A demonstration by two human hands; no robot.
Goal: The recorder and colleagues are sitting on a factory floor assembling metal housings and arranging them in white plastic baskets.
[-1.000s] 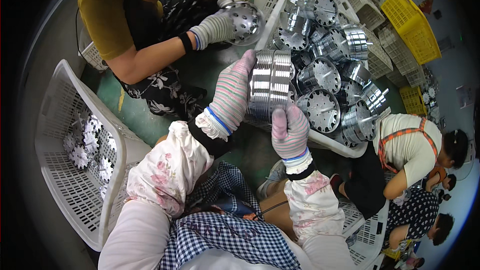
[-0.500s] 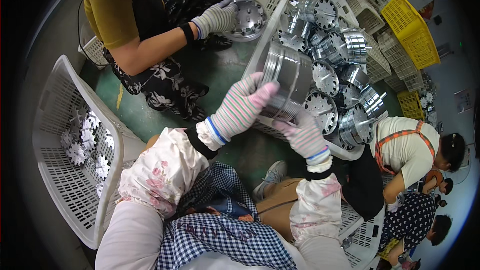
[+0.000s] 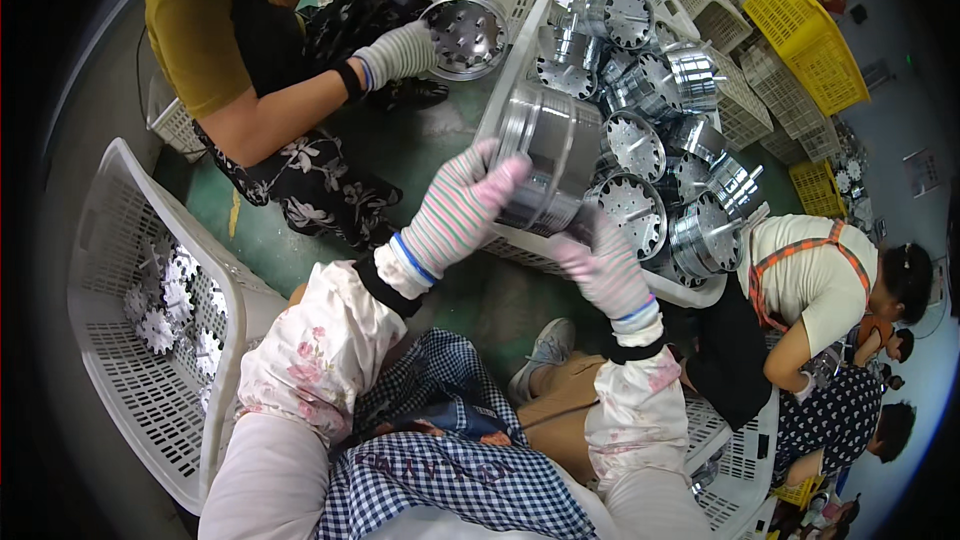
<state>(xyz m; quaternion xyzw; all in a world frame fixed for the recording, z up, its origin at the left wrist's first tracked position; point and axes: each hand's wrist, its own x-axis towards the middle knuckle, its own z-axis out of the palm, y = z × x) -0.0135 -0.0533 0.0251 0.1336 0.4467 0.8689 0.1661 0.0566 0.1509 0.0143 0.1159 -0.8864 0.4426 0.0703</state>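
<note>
Both of my hands, in striped knit gloves, hold a shiny cylindrical metal drum [image 3: 560,130] with ridged bands round one end. It is tilted and raised over the near side of a white crate. My left hand [image 3: 465,195] is closed on its left end, thumb lying along the ridges. At its lower right edge my right hand [image 3: 608,265] has its fingers closed, slightly blurred; its fingertips are partly hidden. Behind the drum, the white crate [image 3: 510,75] holds many similar chromed drums [image 3: 632,145] with toothed end plates and rods sticking out.
A white basket [image 3: 230,360] with toothed silver discs [image 3: 180,290] stands at left. Opposite me, a gloved co-worker handles a round metal part [image 3: 468,35]. More people sit at right, beside another white crate [image 3: 735,480]. Yellow crates [image 3: 805,35] and stacked white baskets stand behind.
The drum and both hands sit slightly further left in view, still together. The co-worker opposite has tilted the round part up, its studded face now showing more.
</note>
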